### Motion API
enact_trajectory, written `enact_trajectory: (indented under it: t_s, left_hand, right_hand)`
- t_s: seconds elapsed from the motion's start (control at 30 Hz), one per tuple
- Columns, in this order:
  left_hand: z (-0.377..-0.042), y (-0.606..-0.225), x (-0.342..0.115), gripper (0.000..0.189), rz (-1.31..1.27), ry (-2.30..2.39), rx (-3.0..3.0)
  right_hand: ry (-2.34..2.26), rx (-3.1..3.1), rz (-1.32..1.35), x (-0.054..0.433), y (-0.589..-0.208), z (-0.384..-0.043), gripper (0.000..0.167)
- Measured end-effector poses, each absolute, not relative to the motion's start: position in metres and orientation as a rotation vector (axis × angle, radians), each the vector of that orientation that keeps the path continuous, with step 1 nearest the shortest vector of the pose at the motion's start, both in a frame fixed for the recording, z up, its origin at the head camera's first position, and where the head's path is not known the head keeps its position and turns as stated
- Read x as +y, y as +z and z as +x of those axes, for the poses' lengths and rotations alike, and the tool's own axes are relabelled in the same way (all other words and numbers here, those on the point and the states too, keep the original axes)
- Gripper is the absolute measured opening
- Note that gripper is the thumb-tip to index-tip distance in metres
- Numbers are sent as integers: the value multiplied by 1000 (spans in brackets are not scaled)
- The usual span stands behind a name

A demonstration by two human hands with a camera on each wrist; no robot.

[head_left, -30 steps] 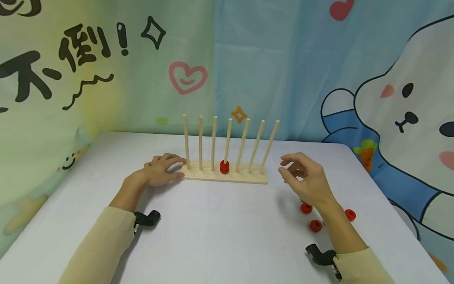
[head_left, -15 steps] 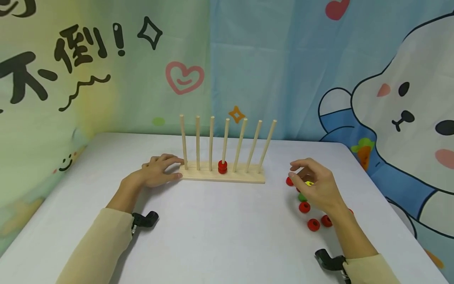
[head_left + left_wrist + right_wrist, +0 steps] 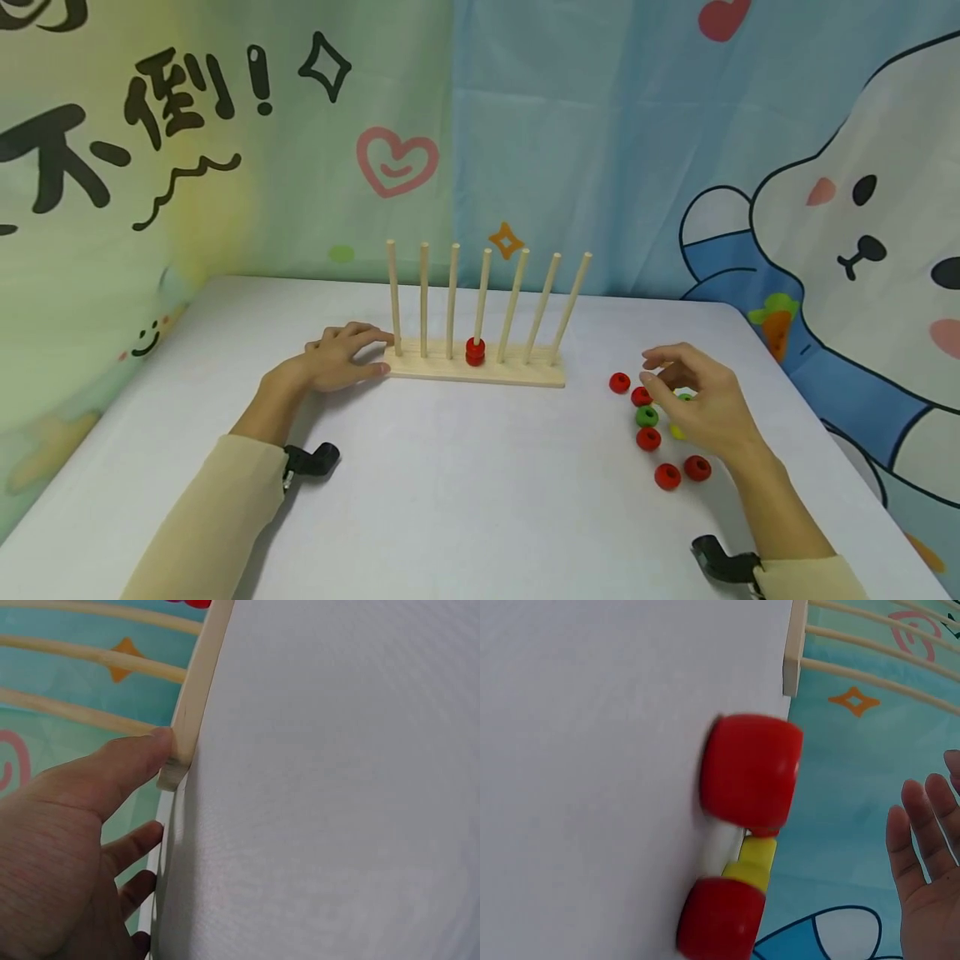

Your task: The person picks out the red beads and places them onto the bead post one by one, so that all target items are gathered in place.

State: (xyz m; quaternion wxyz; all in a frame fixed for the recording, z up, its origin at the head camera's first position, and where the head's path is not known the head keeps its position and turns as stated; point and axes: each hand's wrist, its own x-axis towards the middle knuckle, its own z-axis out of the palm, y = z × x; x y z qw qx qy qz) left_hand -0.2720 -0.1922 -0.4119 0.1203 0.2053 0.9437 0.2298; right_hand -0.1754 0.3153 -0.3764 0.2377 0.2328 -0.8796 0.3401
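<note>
A wooden peg rack (image 3: 517, 377) with several upright pegs stands mid-table. Red beads (image 3: 475, 352) are stacked low on its middle peg. My left hand (image 3: 341, 358) holds the rack's left end between thumb and index finger; in the left wrist view the thumb (image 3: 124, 769) rests on the corner of the base. My right hand (image 3: 697, 400) is above the loose beads at the right, its fingers loosely bent, with nothing seen between them. Near it lie a green bead (image 3: 647, 417), a yellow bead (image 3: 677, 432) and several red beads (image 3: 648, 439). The hand partly covers other beads.
A white-topped table (image 3: 450, 500) extends around the rack. Behind it hangs a printed cloth backdrop (image 3: 555, 125) with a cartoon animal. Black wrist camera mounts (image 3: 311, 460) stick out at both sleeves.
My right hand has moved right and lower, from beside the rack to over the loose beads, uncovering several of them. The left hand stays at the rack's end.
</note>
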Motion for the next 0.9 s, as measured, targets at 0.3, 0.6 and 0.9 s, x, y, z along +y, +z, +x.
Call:
enact_trajectory:
  t_s: [0.3,0.6,0.9]
  left_hand:
    - [-273,-413,-191,57,594,667,2758]
    - [-273,-411,-190,58,588,657,2749]
    - [-272,-410,-190,59,603,658,2745]
  right_hand:
    - [851,-2457,616,332,-380,-168,39]
    - [748,-2557,532,344,-380,-160,36]
    - [709,-2626,457,363,-378,-147,38]
